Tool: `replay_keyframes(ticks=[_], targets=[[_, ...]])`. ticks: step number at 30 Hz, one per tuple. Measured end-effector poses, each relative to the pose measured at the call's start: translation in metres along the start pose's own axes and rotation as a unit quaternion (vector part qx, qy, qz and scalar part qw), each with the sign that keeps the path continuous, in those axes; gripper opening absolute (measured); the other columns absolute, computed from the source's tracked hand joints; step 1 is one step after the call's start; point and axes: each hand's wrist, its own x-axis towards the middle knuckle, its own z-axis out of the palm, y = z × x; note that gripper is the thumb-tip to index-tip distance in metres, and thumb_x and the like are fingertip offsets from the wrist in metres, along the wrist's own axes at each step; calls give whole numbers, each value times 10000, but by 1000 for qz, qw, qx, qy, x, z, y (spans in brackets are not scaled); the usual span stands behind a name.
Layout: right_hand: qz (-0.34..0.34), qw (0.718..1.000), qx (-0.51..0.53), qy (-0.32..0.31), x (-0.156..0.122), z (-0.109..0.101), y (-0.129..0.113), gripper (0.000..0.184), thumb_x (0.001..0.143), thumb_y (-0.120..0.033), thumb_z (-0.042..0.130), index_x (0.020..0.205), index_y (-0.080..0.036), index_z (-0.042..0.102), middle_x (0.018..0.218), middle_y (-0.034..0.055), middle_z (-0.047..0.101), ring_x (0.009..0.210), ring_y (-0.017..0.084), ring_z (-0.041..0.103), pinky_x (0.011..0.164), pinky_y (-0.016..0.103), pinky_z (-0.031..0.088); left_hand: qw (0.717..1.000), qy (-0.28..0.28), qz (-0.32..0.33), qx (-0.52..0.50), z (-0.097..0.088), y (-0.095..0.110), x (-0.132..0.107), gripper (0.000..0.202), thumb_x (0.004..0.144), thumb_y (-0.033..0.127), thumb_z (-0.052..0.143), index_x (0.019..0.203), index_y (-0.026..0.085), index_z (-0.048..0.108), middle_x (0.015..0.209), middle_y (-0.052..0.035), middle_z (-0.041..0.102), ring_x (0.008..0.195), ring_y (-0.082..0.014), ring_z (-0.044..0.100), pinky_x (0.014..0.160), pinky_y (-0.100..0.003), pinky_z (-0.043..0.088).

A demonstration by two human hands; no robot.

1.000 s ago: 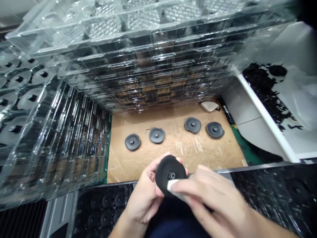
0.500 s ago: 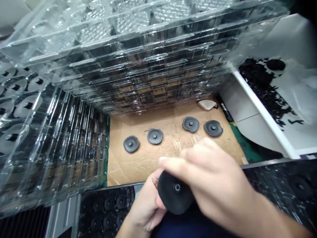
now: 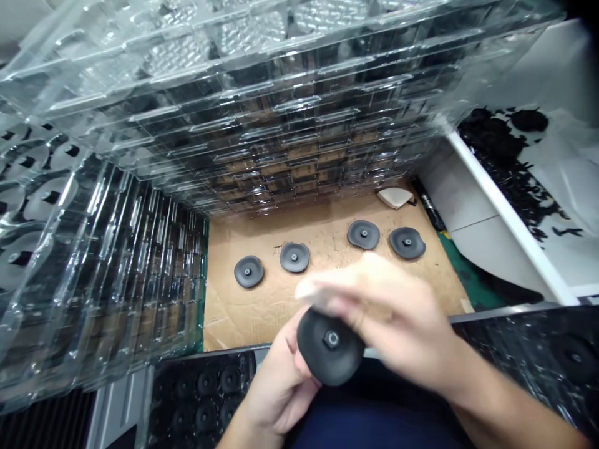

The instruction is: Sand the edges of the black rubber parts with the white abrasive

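My left hand (image 3: 285, 374) grips a black rubber disc (image 3: 322, 362) with a small metal nut at its centre, its face tilted up toward me. My right hand (image 3: 397, 312) is at the disc's upper right edge, smeared by motion, its fingers curled in. A greyish sliver shows at its fingertips, too blurred to name. Beyond my hands, several like discs lie on a cardboard sheet (image 3: 243, 318): a left one (image 3: 256, 279), one beside it (image 3: 294, 265), and a right pair (image 3: 369, 242), (image 3: 408, 251) near a pale wedge-shaped piece (image 3: 394, 197).
Stacks of clear plastic trays rise at the back (image 3: 281, 118) and left (image 3: 103, 249). A white bin (image 3: 510, 206) at right holds black scraps (image 3: 496, 140). Dark trays with discs (image 3: 201, 393) sit along the near edge, lower left and lower right (image 3: 528, 349).
The held disc has risen slightly, and its face shows more fully. My right hand has shifted up and turned along the disc's upper edge. The discs on the cardboard lie unmoved.
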Motion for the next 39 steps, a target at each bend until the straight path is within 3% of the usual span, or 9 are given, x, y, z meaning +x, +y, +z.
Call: replay_keyframes(ticks=[4, 7, 12, 19, 23, 28, 33, 36, 39], targets=[[193, 980, -29, 26, -22, 10, 55, 221, 899, -268, 497, 1054, -238, 652, 989, 25, 695, 870, 167, 654, 658, 265, 540, 997, -34, 27, -55, 4, 8, -9, 667, 554, 307, 826, 1167, 312, 563, 1122, -31, 666, 979, -250, 657, 787, -311, 547], [201, 977, -69, 4, -53, 31, 83, 264, 896, -249, 462, 1050, -212, 673, 954, 78, 668, 847, 206, 642, 681, 338, 546, 997, -28, 37, -68, -1, 9, -9, 592, 608, 291, 795, 1150, 330, 560, 1177, -28, 642, 1062, -266, 626, 839, -330, 536], [197, 971, -136, 24, -93, 58, 92, 312, 886, -265, 475, 1148, -194, 628, 1197, 152, 537, 957, 265, 561, 827, 475, 490, 992, -24, 59, -109, -11, 3, 0, 615, 605, 369, 775, 1169, 290, 544, 1222, -62, 620, 1086, -293, 612, 870, -346, 533], [189, 971, -142, 37, -70, 54, 107, 306, 906, -264, 428, 1107, -168, 637, 1083, 150, 590, 901, 258, 579, 834, 471, 480, 986, 26, 84, -145, -5, 1, 7, 821, 659, 379, 732, 1375, 321, 335, 1132, -80, 671, 1047, -270, 638, 888, -334, 522], [169, 981, -93, 31, -61, 51, 92, 327, 918, -266, 440, 1210, -175, 557, 1026, 114, 649, 948, 233, 604, 840, 395, 499, 984, 40, 96, -146, -2, 0, 6, 692, 674, 363, 724, 1305, 243, 467, 1134, -108, 674, 1039, -272, 640, 888, -345, 524], [130, 991, -26, -27, -70, 56, 72, 212, 896, -226, 466, 931, -214, 674, 751, 41, 684, 696, 168, 635, 637, 280, 530, 986, 43, 102, -121, -1, 0, 8, 497, 643, 352, 747, 1094, 169, 647, 1117, -107, 674, 1030, -234, 633, 869, -307, 529], [168, 985, -15, 48, -38, 23, 36, 208, 913, -235, 482, 1074, -213, 611, 999, 44, 681, 895, 160, 639, 722, 252, 530, 986, 52, 143, -72, 4, -2, 11, 590, 576, 351, 796, 1127, 224, 628, 1095, -67, 675, 974, -181, 635, 801, -241, 533], [55, 993, 30, 103, -15, 7, -2, 250, 886, -107, 485, 1104, -153, 598, 1012, 62, 673, 935, 143, 613, 827, 242, 503, 988, 29, 145, -43, 7, -5, 11, 546, 620, 309, 786, 1135, 228, 624, 1108, -65, 674, 1012, -190, 625, 851, -243, 509], [21, 996, 87, -18, -3, 3, -22, 232, 859, -54, 483, 1019, -116, 638, 859, 50, 671, 783, 120, 615, 731, 211, 512, 990, 29, 136, -19, 6, -5, 9, 497, 650, 222, 769, 1127, 251, 629, 1104, -46, 684, 998, -183, 634, 859, -239, 502]])
